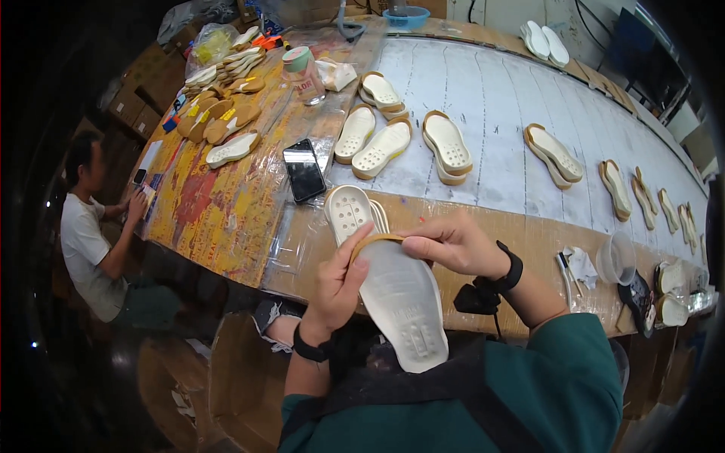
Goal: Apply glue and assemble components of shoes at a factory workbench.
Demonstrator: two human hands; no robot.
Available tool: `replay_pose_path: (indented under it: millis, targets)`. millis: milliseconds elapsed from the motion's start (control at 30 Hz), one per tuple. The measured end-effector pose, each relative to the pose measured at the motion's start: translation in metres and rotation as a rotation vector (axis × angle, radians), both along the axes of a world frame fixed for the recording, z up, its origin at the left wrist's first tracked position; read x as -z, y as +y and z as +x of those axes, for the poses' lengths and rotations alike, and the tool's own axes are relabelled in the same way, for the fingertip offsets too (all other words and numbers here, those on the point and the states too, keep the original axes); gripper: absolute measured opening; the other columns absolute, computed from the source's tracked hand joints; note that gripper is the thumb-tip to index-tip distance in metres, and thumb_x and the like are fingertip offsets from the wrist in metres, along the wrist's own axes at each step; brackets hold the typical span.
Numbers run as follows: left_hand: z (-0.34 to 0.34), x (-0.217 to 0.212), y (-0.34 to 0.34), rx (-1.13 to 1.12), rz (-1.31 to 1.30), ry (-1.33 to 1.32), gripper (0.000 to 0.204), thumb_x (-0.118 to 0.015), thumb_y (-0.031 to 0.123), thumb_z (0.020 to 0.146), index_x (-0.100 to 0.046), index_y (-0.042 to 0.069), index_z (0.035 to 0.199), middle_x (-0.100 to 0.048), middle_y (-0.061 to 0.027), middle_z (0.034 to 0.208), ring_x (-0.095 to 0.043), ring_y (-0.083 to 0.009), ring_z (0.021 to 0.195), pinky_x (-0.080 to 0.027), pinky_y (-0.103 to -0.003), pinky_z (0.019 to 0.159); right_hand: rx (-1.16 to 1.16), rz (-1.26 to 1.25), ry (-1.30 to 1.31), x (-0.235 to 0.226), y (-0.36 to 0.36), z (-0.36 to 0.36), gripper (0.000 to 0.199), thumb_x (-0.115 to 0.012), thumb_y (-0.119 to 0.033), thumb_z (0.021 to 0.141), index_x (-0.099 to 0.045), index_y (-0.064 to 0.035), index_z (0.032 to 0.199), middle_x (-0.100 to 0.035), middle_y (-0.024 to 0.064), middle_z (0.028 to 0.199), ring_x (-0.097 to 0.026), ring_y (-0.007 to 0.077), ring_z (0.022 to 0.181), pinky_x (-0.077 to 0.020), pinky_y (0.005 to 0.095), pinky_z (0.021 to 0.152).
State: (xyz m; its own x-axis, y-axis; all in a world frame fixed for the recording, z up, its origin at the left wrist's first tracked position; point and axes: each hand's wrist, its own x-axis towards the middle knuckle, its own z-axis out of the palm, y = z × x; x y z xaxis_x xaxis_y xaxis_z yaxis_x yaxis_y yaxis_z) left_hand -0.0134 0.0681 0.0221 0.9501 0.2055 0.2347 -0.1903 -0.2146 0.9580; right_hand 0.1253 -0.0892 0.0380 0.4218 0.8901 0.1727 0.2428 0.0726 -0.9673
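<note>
Between my two hands is a white shoe sole (404, 298), tilted above the table's near edge, its narrower end toward my body. A tan rim strip (374, 238) runs along its far, wider end. My left hand (334, 285) grips the sole's upper left side, thumb on the white face. At the upper right, the thumb and fingers of my right hand (458, 245) pinch the rim. Just behind my left hand lie white soles with round holes (350, 210), stacked and partly hidden by the held one.
Tan-edged soles (447, 143) lie across the white tabletop (483, 90). A black phone (304, 171) and a jar (303, 78) stand left of them. More soles (226, 121) pile up far left, near a seated person (94, 226). A clear plastic tub (615, 258) is at right.
</note>
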Motion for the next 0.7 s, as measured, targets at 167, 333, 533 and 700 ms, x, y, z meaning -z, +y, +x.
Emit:
replay_pose_path:
  millis: [167,333,533,700]
  targets:
    - [-0.003,-0.006,0.004,0.151,-0.33,0.073,0.038,-0.043,0.005,0.084,-0.04,-0.003,0.121,-0.055,-0.0102,0.104,-0.051,-0.0117,0.092,-0.041,-0.021,0.078,-0.072,-0.032,0.26,0.021,-0.008,-0.007,0.03,-0.053,-0.022,0.084,-0.055,-0.0014,0.107,-0.058,0.0017,0.074,-0.051,0.0055,0.063,-0.043,0.0203,0.056]
    - [0.011,-0.028,0.016,-0.244,-0.336,-0.113,0.031,-0.049,0.016,0.086,-0.049,-0.004,0.109,-0.057,-0.0089,0.097,-0.056,-0.0109,0.081,-0.046,-0.022,0.07,-0.054,0.009,0.067,0.036,-0.041,-0.041,0.044,-0.048,-0.021,0.087,-0.036,-0.0026,0.125,-0.057,0.0028,0.09,-0.052,0.0071,0.074,-0.0443,0.021,0.067]
    - [0.041,-0.039,-0.012,-0.094,0.07,-0.015,0.039,-0.048,0.026,0.087,-0.048,-0.002,0.114,-0.055,-0.0112,0.101,-0.052,-0.0122,0.081,-0.042,-0.022,0.069,-0.452,0.025,1.258,0.043,-0.059,-0.042,0.04,-0.052,-0.025,0.083,-0.04,-0.0042,0.115,-0.055,0.0134,0.083,-0.057,0.0142,0.065,-0.0489,0.022,0.055]
    - [0.033,-0.026,-0.022,-0.09,-0.49,0.061,0.056,-0.027,0.048,0.088,-0.046,0.0,0.109,-0.057,-0.0137,0.092,-0.055,-0.0194,0.083,-0.045,-0.03,0.076,-0.428,-0.059,1.124,0.041,-0.068,-0.015,0.046,-0.054,-0.029,0.082,-0.04,-0.0023,0.117,-0.056,0.0111,0.084,-0.057,0.0143,0.071,-0.0493,0.0238,0.059]
